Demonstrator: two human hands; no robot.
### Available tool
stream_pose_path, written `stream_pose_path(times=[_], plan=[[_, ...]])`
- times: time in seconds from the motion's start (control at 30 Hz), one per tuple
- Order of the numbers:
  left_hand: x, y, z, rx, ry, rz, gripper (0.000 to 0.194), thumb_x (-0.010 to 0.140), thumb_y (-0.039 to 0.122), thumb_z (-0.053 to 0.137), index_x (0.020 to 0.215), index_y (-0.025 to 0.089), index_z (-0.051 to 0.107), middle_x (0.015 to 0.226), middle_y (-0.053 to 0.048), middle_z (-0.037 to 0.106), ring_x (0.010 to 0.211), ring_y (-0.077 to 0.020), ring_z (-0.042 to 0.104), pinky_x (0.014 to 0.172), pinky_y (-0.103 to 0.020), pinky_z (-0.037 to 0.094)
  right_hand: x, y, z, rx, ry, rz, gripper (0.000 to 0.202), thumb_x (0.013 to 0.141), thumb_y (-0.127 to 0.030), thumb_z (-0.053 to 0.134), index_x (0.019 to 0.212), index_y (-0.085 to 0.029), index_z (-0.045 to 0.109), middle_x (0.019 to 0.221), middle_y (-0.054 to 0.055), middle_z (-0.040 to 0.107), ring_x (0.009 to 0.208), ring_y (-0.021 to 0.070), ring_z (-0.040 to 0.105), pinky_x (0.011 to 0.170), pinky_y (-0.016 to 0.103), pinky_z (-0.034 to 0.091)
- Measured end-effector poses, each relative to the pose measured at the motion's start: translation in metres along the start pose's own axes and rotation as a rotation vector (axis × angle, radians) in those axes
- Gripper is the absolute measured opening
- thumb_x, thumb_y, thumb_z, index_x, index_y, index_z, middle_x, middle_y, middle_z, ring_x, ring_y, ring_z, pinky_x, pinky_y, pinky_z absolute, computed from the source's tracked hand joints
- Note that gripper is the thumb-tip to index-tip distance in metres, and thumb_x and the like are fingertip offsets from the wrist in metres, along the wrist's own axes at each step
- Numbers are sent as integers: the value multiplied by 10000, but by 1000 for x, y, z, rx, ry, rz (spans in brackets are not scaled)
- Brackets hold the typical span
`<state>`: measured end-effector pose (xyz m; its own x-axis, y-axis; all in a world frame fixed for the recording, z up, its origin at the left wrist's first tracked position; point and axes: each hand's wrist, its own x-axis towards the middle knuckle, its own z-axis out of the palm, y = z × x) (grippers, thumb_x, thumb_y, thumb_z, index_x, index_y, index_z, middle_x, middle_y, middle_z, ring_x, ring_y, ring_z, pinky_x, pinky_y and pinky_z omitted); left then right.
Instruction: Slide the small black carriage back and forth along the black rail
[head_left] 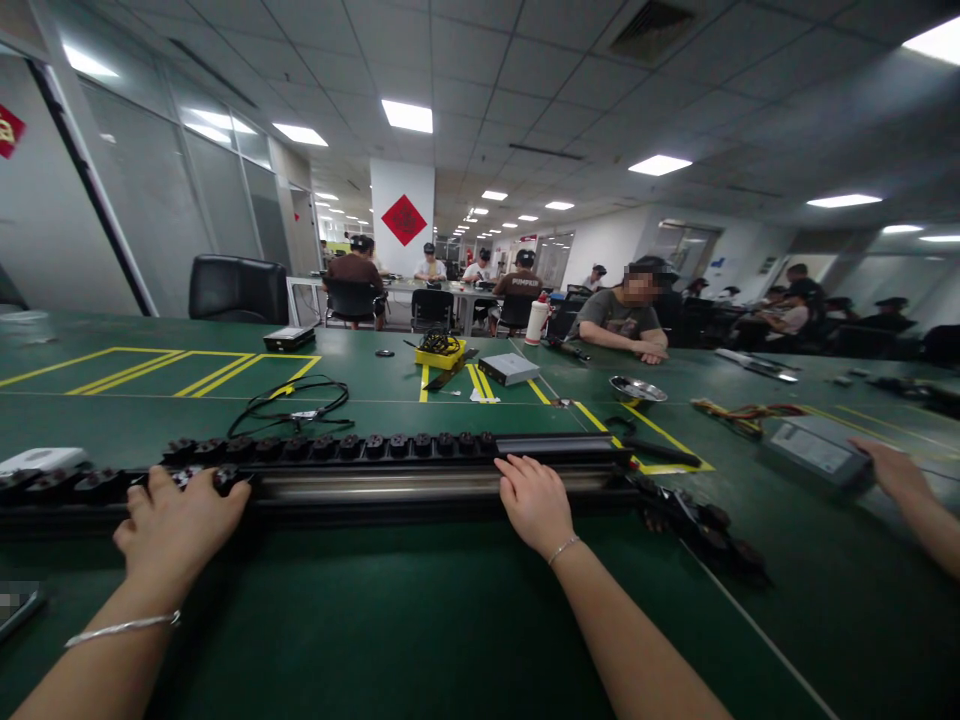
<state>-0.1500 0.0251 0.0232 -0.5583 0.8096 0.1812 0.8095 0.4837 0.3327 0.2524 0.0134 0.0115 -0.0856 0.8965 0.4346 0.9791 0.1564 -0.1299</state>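
A long black power strip housing (442,515) with a bare metallic channel (390,484) lies across the table in front of me. Black socket modules (97,482) sit in its left part. My left hand (180,520) bends over these modules, thumb apart from the fingers, gripping the row; what lies under the palm is hidden. Farther right, my right hand (536,505) reaches across the housing with its fingers close together and holds it. Its thumb is not clearly visible. Just behind runs a second row of black sockets (375,446) on a black strip.
Black cable (300,405), a yellow tray (440,352), a grey metal box (508,369) and a metal bowl (637,389) lie beyond. More black modules (705,530) are at right, where another person's hand (896,475) touches a power supply (814,452). A person (622,315) sits opposite.
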Motion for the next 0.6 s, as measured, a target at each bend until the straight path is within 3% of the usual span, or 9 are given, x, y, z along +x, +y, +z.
stream_pose_path(times=[0.17,0.3,0.43,0.6], plan=[[4,-3,13,10,72,21,641,752,544,411,1204,100,510,1469,-269,115,1325,-488,86,963,-595,254,0,1,2,-5,-4,1,391,889,-303,335,1206,-285,565,1260,3,563,1192,204,447,974,375,320],[5,-3,21,35,110,52,639,793,444,346,1224,-15,455,1434,-336,118,1330,-438,157,1006,-537,246,1,2,4,-3,-5,8,390,884,-303,343,1204,-289,566,1263,-6,560,1193,203,444,972,371,317],[4,-1,22,45,104,63,666,809,423,318,1246,-74,400,1412,-358,159,1308,-425,234,1022,-516,242,1,2,5,-7,2,2,393,882,-301,343,1204,-288,568,1259,-2,563,1193,200,444,971,365,315],[1,2,19,54,102,55,715,792,459,350,1264,-77,381,1433,-343,123,1319,-437,193,1019,-514,256,1,2,5,-2,4,2,392,884,-301,342,1203,-289,569,1255,-2,567,1192,199,443,970,361,314]])
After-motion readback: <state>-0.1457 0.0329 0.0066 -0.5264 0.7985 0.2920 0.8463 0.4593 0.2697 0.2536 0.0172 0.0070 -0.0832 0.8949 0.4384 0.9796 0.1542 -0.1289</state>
